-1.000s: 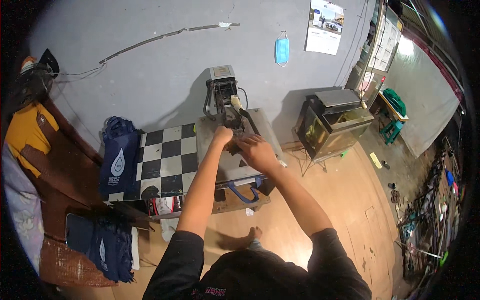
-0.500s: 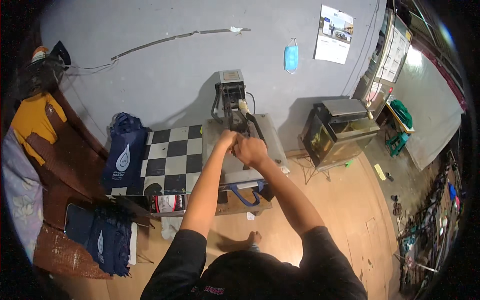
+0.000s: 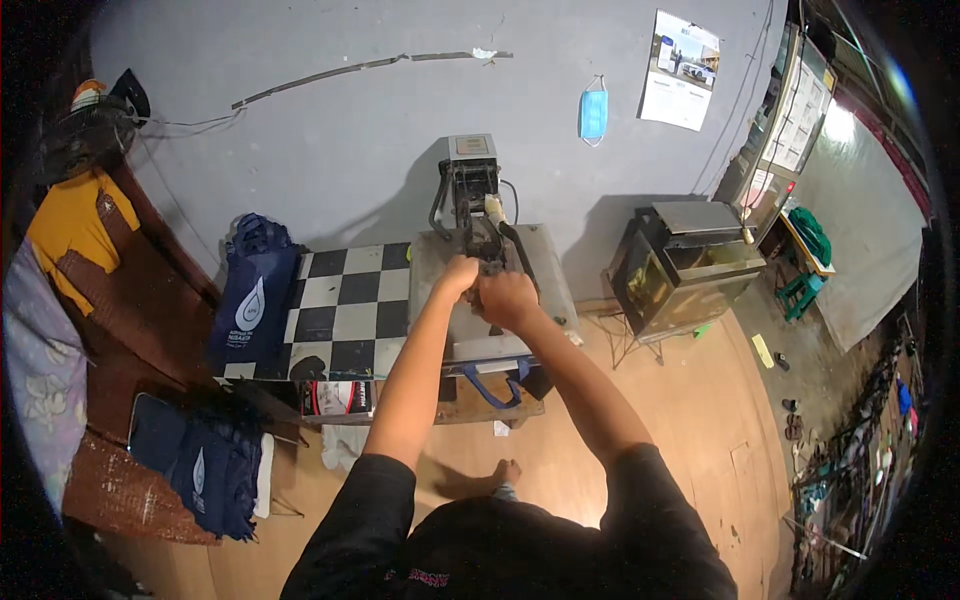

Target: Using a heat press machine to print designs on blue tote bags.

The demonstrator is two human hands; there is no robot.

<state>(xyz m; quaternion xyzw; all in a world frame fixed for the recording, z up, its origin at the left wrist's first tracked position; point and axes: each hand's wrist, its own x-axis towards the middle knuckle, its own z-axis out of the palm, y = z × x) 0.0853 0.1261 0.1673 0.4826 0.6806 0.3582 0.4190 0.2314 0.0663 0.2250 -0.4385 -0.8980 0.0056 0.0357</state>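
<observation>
Grey metal fills the middle of the head view: the heat press (image 3: pixel 487 270) stands against the wall, its flat plate down over the bed, and a blue strap (image 3: pixel 487 383) hangs out from under the front edge, so I judge something is clamped inside. My left hand (image 3: pixel 459 276) and right hand (image 3: pixel 507 298) sit side by side, both clenched around the black press handle (image 3: pixel 494 262), which runs forward from the upright head towards me. Both arms reach straight out from my shoulders, elbows nearly locked, the right forearm angled in from the side. Just left of the press lies a black-and-white checkered board (image 3: pixel 337 312), with a navy tote bag (image 3: pixel 252 300) propped beside it.
</observation>
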